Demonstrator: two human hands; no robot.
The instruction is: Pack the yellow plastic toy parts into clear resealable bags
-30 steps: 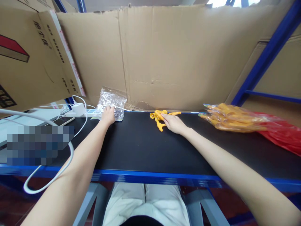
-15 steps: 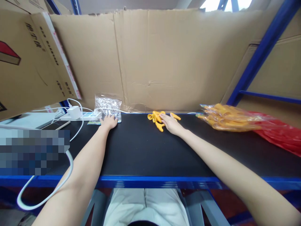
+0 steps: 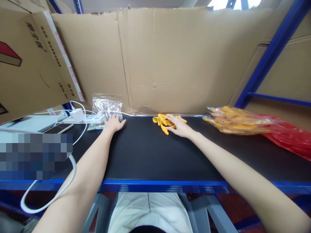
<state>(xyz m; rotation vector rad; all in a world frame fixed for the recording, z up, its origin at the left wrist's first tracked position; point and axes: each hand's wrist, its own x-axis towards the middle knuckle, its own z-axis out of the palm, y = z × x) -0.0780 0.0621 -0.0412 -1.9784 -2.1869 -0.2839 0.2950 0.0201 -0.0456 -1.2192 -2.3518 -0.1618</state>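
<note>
Several small yellow plastic pieces (image 3: 162, 119), some with hollow round ends, lie in a loose pile near the back of the black table. Over the right part of this pile rests my right hand (image 3: 179, 127), its fingers spread and partly covering the pieces. My left hand (image 3: 113, 124) lies with fingers apart at the near edge of a crumpled clear plastic bag (image 3: 107, 105). The bag leans against the cardboard at the back, and a colourful strip shows at its bottom left.
To the right lie a clear bag of yellow pieces (image 3: 233, 121) and a red bag (image 3: 286, 136). A white power strip (image 3: 89, 119) with a charger and cables sits at the left. Cardboard (image 3: 194, 61) walls the back; a blue frame post (image 3: 269, 58) slants at the right.
The clear plastic bag has shifted left, and my left thumb now stretches out to the right. My right hand's fingers have spread over the yellow pieces, some of which have moved.
</note>
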